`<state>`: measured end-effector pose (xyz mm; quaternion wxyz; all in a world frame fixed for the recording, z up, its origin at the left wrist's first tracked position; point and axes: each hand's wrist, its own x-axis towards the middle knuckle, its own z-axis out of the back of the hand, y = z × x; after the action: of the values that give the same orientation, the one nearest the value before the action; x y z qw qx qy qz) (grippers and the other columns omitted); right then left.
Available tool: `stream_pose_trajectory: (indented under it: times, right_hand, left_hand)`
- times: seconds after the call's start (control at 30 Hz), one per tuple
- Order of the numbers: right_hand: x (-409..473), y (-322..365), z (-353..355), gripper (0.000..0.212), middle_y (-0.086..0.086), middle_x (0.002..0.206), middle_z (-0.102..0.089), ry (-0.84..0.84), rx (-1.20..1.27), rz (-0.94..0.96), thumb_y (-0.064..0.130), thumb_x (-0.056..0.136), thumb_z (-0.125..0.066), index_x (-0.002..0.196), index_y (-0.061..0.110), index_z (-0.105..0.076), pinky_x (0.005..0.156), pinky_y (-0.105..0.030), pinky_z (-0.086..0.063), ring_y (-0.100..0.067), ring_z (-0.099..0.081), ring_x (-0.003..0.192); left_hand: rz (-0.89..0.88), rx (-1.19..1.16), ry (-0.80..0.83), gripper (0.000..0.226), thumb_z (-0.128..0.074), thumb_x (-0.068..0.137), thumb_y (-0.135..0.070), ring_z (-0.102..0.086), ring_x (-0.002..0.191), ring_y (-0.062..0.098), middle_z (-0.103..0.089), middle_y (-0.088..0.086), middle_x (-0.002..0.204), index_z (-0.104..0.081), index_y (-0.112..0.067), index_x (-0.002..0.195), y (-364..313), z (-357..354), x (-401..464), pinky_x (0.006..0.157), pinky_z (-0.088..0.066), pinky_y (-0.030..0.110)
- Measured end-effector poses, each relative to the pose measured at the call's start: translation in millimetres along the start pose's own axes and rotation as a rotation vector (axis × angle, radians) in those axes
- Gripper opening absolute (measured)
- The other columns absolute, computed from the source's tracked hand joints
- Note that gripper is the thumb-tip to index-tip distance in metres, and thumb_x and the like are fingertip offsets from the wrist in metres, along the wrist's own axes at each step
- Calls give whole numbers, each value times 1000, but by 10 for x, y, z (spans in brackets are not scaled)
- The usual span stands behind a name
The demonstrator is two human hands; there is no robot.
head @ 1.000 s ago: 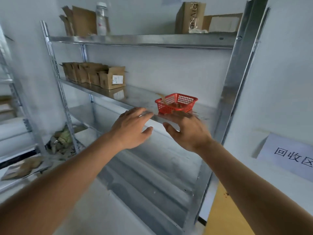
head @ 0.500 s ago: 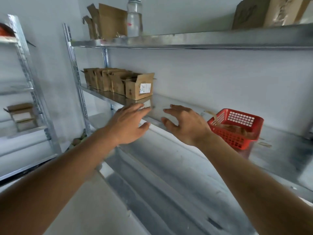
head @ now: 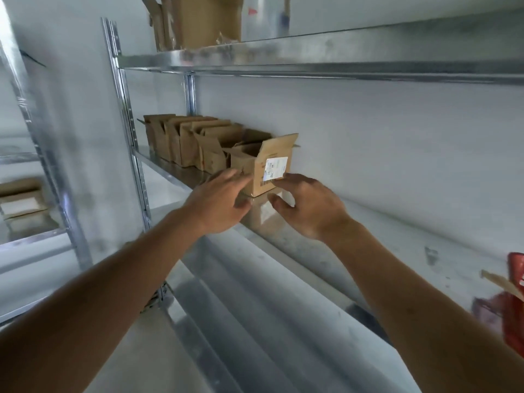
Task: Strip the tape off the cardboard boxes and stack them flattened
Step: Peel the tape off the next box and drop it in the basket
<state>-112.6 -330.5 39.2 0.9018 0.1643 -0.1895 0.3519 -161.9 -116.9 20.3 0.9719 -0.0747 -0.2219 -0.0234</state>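
Note:
A row of small open cardboard boxes [head: 184, 143] stands on the middle metal shelf [head: 397, 239] against the wall. The nearest box [head: 255, 168] carries a white label on its right side and its top flaps are up. My left hand [head: 218, 202] reaches its left front face with fingers spread and relaxed, fingertips at the box. My right hand [head: 306, 205] comes at the labelled side, fingertips touching the label's lower edge, thumb apart below. Neither hand grips the box.
A taller cardboard box [head: 198, 21] and a clear bottle [head: 266, 15] stand on the top shelf. A red basket [head: 513, 302] shows at the right edge. The rack's upright post [head: 127, 123] stands left of the boxes. A second rack [head: 34, 165] is further left.
The view has swung left and closer to the boxes. Both hands have moved forward from the shelf's front edge up to the nearest box; the red basket has slid to the right edge.

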Motion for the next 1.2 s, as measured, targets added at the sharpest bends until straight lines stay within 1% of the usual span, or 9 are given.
stream_pose_trajectory:
  times: [0.27,0.4,0.5,0.67,0.73,0.8,0.9,1.0,1.2]
  right_hand:
    - [1189,45,-699,51,2,156,-48,-66,-157,-71,53,100,-52,147,32,-53,107,-41,-44,-25,-48,140]
    - [1768,104,-892,79,-7,170,-20,-72,-364,-106,61,93,-58,159,27,-33,128,-45,-16,-29,-13,158]
    - [2106,125,-957,90,-11,171,-14,-44,-596,-116,66,90,-60,160,19,-29,129,-50,2,-30,0,160]
    - [2412,127,-1082,81,-2,154,-49,115,-778,-189,71,88,-57,152,24,-42,125,-58,13,-22,-40,148]
    - [2459,121,-1166,76,5,136,-62,188,-784,-251,74,89,-52,150,30,-43,126,-58,6,-21,-58,131]
    - [2456,119,-1256,70,6,126,-64,201,-750,-300,73,92,-50,149,33,-45,125,-54,-16,-23,-65,117]
    - [2404,94,-1337,47,6,119,-61,107,-664,-343,60,98,-53,137,33,-48,79,-39,-52,-22,-65,102]
    - [2341,27,-1351,30,4,113,-57,44,-649,-370,30,102,-58,130,31,-47,56,-31,-39,-23,-64,88]
    - [2062,-43,-1337,25,-9,119,-58,-53,-453,-493,13,102,-52,127,14,-52,70,-44,-54,-36,-66,92]
  left_hand:
    - [-91,-41,27,62,-49,103,-51,-33,150,24,-30,-2,163,-32,-29,158,1289,-494,971,112,-44,51]
    - [-187,-57,66,61,-48,102,-54,-35,149,22,-30,-3,164,-33,-32,157,1843,-680,1412,113,-43,53]
    - [-280,-80,121,61,-47,102,-54,-36,148,22,-31,-3,163,-34,-32,158,2132,-790,1685,114,-42,52]
    - [-394,-142,141,59,-49,102,-52,-42,144,21,-30,-5,162,-33,-35,156,2316,-1004,1971,115,-43,49]
    - [-426,-191,123,57,-50,102,-52,-47,139,19,-31,-7,159,-35,-35,154,2327,-1087,2020,112,-45,45]
    - [-446,-228,98,54,-49,102,-52,-50,135,18,-31,-6,158,-39,-34,152,2320,-1150,2048,109,-46,42]
    - [-479,-302,70,49,-52,101,-49,-56,127,17,-31,-4,155,-45,-33,147,2280,-1209,2037,100,-48,33]
    - [-488,-354,68,45,-55,100,-46,-61,120,17,-30,-1,156,-51,-27,141,2223,-1203,2032,91,-52,29]
    - [-556,-444,130,56,-60,99,-43,-49,137,22,-29,-2,159,-34,-28,146,1944,-1139,2045,105,-52,45]
